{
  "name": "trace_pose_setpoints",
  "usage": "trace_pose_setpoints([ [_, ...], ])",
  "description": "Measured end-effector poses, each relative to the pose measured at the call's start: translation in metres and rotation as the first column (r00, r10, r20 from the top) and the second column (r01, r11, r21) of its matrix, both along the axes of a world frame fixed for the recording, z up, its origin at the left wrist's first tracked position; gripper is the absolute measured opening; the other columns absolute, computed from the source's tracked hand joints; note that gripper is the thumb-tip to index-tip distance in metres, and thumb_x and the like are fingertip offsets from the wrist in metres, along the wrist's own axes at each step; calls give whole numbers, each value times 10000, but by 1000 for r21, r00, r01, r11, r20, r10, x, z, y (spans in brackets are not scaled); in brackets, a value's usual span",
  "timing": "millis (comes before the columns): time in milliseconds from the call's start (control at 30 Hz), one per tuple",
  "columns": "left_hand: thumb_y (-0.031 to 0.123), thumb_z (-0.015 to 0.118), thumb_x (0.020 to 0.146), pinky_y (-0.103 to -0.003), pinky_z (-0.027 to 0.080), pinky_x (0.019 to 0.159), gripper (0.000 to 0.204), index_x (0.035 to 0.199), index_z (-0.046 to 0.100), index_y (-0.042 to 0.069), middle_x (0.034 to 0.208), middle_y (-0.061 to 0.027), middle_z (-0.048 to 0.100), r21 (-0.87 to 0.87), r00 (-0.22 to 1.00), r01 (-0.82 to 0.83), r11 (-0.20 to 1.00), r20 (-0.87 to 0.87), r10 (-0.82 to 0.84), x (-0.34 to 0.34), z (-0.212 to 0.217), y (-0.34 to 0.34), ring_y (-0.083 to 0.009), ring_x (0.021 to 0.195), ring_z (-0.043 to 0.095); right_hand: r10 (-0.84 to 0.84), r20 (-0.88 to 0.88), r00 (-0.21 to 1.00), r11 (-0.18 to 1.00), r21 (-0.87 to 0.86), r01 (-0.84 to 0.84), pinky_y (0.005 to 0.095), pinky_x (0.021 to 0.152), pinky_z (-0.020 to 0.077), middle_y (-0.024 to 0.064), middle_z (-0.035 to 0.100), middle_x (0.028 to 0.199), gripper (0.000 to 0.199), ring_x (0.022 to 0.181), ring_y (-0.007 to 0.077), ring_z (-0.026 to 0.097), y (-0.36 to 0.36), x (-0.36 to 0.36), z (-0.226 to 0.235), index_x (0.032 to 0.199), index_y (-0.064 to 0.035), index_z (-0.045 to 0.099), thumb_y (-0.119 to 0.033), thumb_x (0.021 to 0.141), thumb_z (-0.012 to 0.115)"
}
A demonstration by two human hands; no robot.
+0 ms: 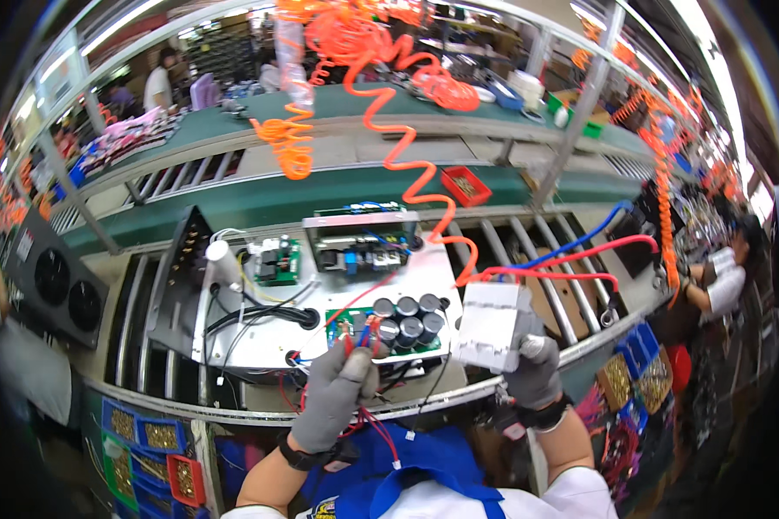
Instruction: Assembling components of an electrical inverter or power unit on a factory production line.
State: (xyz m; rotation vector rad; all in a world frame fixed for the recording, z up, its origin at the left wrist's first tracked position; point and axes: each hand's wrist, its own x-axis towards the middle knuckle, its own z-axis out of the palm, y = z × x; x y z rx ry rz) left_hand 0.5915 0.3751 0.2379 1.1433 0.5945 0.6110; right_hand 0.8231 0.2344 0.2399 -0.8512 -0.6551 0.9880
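A white metal chassis (264,346) lies across the rollers in front of me, with electronic parts fixed on it. My left hand (342,389), in a grey glove, is closed on a bunch of red and blue wires (370,330) just beside a green circuit board with several black capacitors (409,322). My right hand (532,370), gloved too, grips a flat white rectangular plate (486,327) by its right edge, over the chassis's right end. Loose red wires (379,431) hang below my left hand. A small green board (277,261) and a boxed circuit unit (362,242) stand at the chassis's far side.
A coiled orange air hose (398,147) hangs down to the chassis. Thick red and blue cables (571,255) extend right over the rollers (528,251). A red bin (466,186) stands beyond, small-parts bins (160,434) sit lower left, and a co-worker (727,281) is at right.
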Motion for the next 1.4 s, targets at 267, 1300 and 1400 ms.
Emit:
trace_pose_setpoints([
  [267,298,479,1063,-233,249,445,373,1173,594,-40,578,36,415,0,987,-107,994,116,106,-2,-2,12,-47,469,326,105,-204,973,984,-119,-132,456,921,584,152,608,1301,636,1181,320,625,68,-42,-6,1396,-20,491,-418,907,570],
  [1300,278,505,1059,-224,221,394,255,907,539,76,605,57,422,-206,997,16,978,-70,-31,51,-54,66,-28,437,315,157,925,-346,987,-133,90,462,911,516,218,551,1278,931,1049,412,621,116,-11,30,1381,-44,502,-455,631,871],
  [1400,261,519,1051,-218,234,399,231,1033,592,43,613,54,442,-88,994,-33,996,-109,23,47,-48,62,-27,443,334,246,960,-137,969,-245,27,439,905,528,174,574,1247,829,1055,372,627,124,0,22,1358,-61,525,-369,661,854],
])
